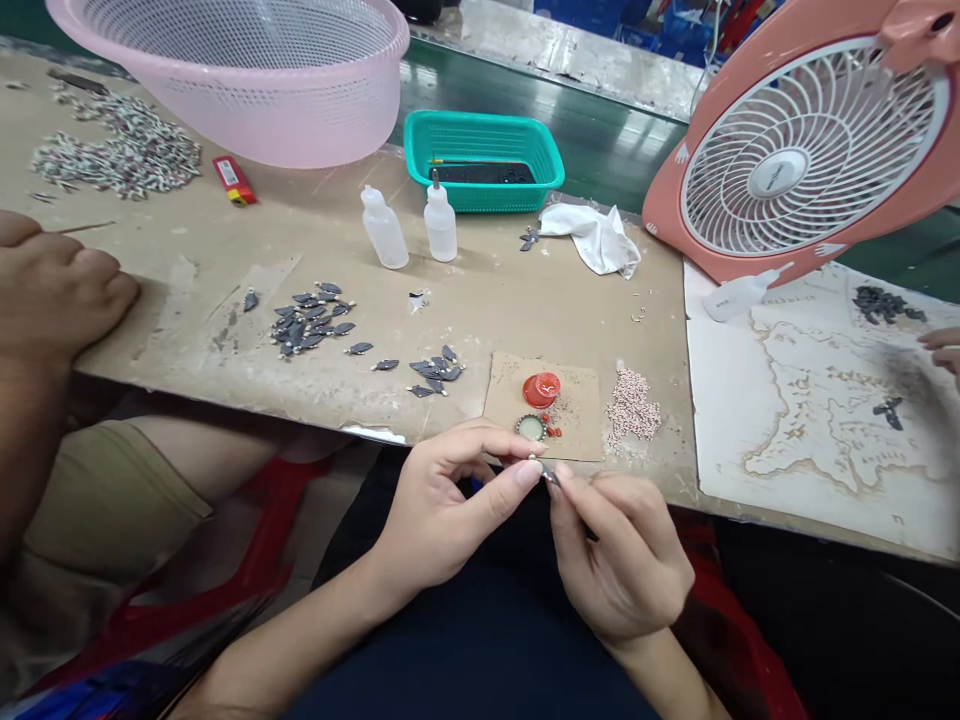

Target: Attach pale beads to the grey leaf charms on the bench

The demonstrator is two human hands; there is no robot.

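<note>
Between thumb and index finger, my left hand pinches the pale tip of a small dark leaf-shaped piece. My right hand is closed on the dark end of that same piece, its fingertips covering most of it. Just beyond my fingertips, a bottle cap and a small red cup rest on a cardboard square, with several tiny red bits beside them. To the right lies a heap of small pink beads. Similar dark leaf pieces with pale tips form a pile at left and a smaller cluster nearer me.
Two squeeze bottles stand behind, before a green basket. A pink basket, a lighter and a pile of small pale pieces sit at left. An orange fan stands right. Other people's hands appear at both sides.
</note>
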